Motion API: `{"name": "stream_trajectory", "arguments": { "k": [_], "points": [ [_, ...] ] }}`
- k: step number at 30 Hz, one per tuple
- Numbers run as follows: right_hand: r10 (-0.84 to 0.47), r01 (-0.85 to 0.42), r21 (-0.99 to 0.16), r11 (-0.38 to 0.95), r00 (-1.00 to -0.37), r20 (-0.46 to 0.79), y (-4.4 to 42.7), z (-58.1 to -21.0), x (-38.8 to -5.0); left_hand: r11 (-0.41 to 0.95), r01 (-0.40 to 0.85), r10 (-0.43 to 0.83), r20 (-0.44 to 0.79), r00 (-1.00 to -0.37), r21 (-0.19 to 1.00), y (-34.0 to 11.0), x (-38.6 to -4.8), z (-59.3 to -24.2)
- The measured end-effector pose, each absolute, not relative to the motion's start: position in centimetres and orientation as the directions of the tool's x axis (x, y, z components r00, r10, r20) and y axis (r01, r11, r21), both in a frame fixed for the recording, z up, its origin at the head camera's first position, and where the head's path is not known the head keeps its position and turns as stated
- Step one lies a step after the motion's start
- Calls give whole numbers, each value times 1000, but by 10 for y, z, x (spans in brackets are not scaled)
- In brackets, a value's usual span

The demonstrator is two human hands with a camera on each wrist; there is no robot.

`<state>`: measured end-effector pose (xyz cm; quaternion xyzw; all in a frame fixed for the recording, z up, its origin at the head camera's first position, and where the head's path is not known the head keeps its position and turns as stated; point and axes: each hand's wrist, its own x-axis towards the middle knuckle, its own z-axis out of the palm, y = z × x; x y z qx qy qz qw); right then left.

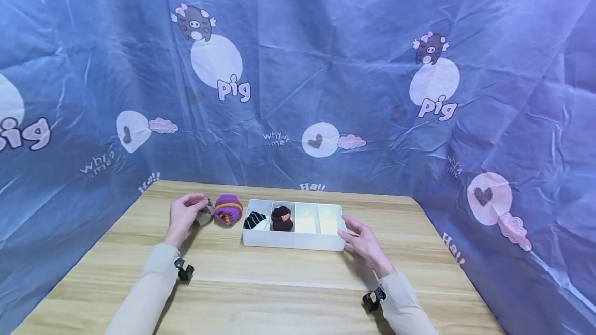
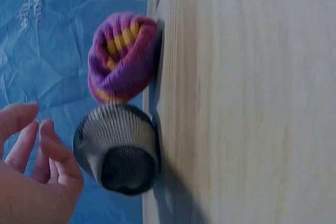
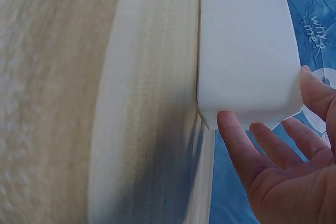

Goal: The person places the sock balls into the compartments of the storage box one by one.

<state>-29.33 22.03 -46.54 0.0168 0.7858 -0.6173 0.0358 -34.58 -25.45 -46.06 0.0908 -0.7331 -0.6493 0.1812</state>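
My left hand (image 1: pixel 182 216) is beside a rolled grey sock (image 2: pixel 118 135), with its fingers loosely bent. In the left wrist view the fingers appear apart from the sock. A rolled purple sock with orange-yellow stripes (image 1: pixel 228 210) lies just right of the grey one. At the middle of the table stands a white divided box (image 1: pixel 293 240). Its leftmost compartment holds a black sock with white stripes (image 1: pixel 255 220), and the one beside it a dark brown sock (image 1: pixel 282 218). My right hand (image 1: pixel 364 242) touches the box's right end, fingers extended, thumb near the upper rim.
The wooden table (image 1: pixel 279 293) has its far edge close behind the socks and box. A blue cloth (image 1: pixel 298 76) with pig prints hangs behind and around it. Small black cameras sit on both wrists.
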Motion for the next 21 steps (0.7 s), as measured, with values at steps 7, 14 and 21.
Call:
{"name": "stream_trajectory", "arguments": {
  "k": [7, 14, 21],
  "points": [
    [-24, 81, -971, 226, -996, -89, 220, -464, -292, 156, 77, -439, 140, -887, 985, -266, -347, -462],
    [-33, 77, -973, 217, -996, -86, 221, -467, -293, 227, -2, -422, 97, -902, 974, -268, -352, -465],
    [-21, 82, -970, 229, -996, -89, 220, -466, -293, 186, -46, -295, 11, -955, 981, -269, -358, -470]
  ]
}}
